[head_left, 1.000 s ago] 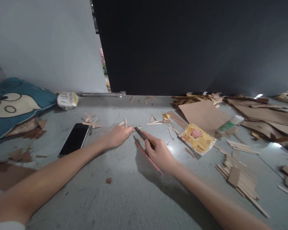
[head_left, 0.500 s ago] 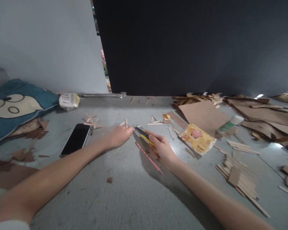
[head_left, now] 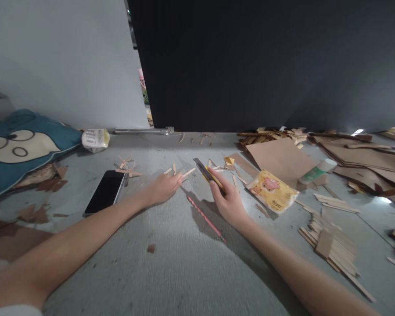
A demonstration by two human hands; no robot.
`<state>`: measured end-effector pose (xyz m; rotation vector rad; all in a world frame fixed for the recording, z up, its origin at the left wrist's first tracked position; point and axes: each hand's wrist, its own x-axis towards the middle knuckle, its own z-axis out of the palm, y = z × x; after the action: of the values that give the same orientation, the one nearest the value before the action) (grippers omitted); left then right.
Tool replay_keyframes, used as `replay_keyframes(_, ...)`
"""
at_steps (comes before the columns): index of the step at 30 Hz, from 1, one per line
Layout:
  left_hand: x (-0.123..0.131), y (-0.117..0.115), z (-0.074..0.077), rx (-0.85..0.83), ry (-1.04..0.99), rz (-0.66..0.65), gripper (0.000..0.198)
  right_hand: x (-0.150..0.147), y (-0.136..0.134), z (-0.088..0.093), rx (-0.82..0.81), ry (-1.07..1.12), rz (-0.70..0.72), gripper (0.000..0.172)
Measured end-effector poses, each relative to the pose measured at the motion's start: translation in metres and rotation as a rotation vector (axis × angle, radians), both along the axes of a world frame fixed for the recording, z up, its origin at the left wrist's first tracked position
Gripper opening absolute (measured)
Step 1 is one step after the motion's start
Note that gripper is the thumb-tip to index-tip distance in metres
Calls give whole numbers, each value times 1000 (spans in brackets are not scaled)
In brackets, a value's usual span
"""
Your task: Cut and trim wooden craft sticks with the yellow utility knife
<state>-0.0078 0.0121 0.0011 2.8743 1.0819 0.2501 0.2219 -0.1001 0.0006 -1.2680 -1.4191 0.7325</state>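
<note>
My left hand [head_left: 166, 188] is closed on a thin wooden stick [head_left: 188, 172], whose free end points up and right from the fingertips. In my right hand [head_left: 228, 199] is a yellow and black utility knife [head_left: 213, 177], its blade aimed up and to the left, apart from the stick. Just below and between the hands, a pink patterned pencil [head_left: 206, 218] lies on the grey tabletop [head_left: 171, 281]. Short cut pieces of wooden stick [head_left: 174, 168] lie just beyond my left hand.
On the left are a phone [head_left: 104, 193], a blue cushion [head_left: 26, 149] and a white wrapped roll [head_left: 95, 139]. Toward the right lie a yellow tissue pack [head_left: 272, 191], a glue stick [head_left: 317, 170], brown cardboard [head_left: 278, 156] and piled wooden sticks [head_left: 339, 252]. A dark panel [head_left: 266, 66] stands behind.
My right hand has drawn the utility knife away from the stick, to the right, and turned its blade further upward. More of the stick now shows beyond my left fingertips.
</note>
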Motion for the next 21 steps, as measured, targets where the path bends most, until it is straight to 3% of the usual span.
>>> replay_keyframes(2,-1,-2,1,-10,-55,-30,43,2,0,-4,54,-129,-22,56)
replay_keyframes(5,-2,-4,3,-46,-133,-54,48,3,0,-6,5,-171,-26,55)
replay_keyframes(12,0,-1,-3,-44,-114,-222,52,-3,5,-3,-31,-58,-14,30)
replay_keyframes(21,6,-3,-14,74,-41,-343,40,-17,4,-4,-72,-51,74,25)
